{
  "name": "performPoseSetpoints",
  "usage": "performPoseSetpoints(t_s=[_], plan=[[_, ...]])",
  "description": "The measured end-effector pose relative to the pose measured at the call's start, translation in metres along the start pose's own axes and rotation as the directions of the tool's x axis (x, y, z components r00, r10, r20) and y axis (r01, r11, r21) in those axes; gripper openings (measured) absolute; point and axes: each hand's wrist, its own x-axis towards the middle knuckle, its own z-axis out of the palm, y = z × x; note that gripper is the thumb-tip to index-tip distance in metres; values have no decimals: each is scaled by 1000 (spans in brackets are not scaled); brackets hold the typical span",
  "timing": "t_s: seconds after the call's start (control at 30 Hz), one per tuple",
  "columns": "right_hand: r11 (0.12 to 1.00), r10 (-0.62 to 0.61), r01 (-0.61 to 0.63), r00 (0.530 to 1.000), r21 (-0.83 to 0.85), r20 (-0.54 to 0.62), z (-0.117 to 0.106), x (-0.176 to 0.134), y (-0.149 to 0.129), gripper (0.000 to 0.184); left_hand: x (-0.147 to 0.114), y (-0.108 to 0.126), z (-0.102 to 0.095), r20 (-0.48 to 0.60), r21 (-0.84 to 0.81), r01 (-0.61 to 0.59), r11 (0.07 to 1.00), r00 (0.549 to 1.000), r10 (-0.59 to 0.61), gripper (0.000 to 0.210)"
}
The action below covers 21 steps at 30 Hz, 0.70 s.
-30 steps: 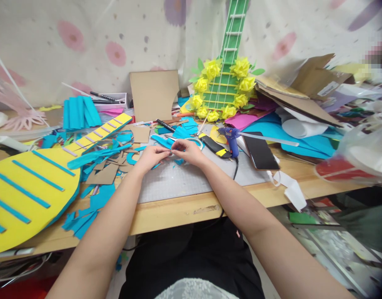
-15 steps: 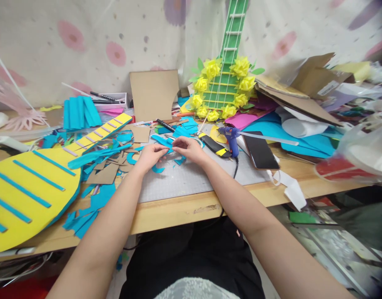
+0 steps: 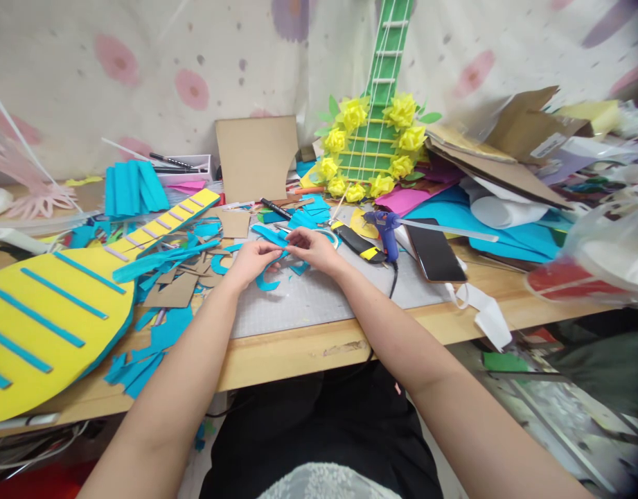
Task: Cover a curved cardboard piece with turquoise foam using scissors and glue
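Over the grey cutting mat [image 3: 298,312], my left hand [image 3: 252,263] and my right hand [image 3: 315,251] meet with fingers pinched together. Between their fingertips is a blue crepe-paper strip [image 3: 267,282], whose curled end hangs below my left fingers. The fingers hide most of the strip. Behind them lie more blue paper pieces [image 3: 304,219] and a white ring-shaped thing, partly covered by my right hand. Blue scraps and cardboard bits [image 3: 178,285] are heaped left of my left hand. A black-and-yellow utility knife [image 3: 357,241] rests right of my right hand.
A blue glue gun [image 3: 385,232] and a phone [image 3: 433,251] lie to the right. At left is a yellow paper guitar [image 3: 59,312]; a green guitar with yellow flowers [image 3: 377,149] leans at the back. A plastic-wrapped tub [image 3: 573,277] stands far right.
My hands have stayed nearly in place, still pinching. The hanging end of the blue strip has shifted slightly and shows a little more.
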Motion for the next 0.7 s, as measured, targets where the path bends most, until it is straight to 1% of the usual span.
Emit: performPoseSetpoints(t_s=[0.1,0.3,0.43,0.5,0.6,0.7], plan=[[1000,-4,5,999,-11,37,1,0,-1,32,0,0,0,2,-25,10,1000,1000,-10,32],[998,32,-33,999,-61,-25,3,2,1,25,2,-2,-1,21,11,-2,1000,1000,1,30],[997,52,-54,998,-62,-46,4,3,1,21,3,-5,-3,35,39,-28,999,999,27,28],[996,54,-57,997,-63,-48,4,3,0,20,3,-6,-3,39,32,-22,999,999,21,27],[996,48,-54,995,-67,-93,3,4,0,17,3,-5,-3,39,-42,24,999,999,-23,23],[991,51,-74,978,-109,-202,-10,4,-2,15,1,-1,-4,18,-193,115,974,993,-114,18]])
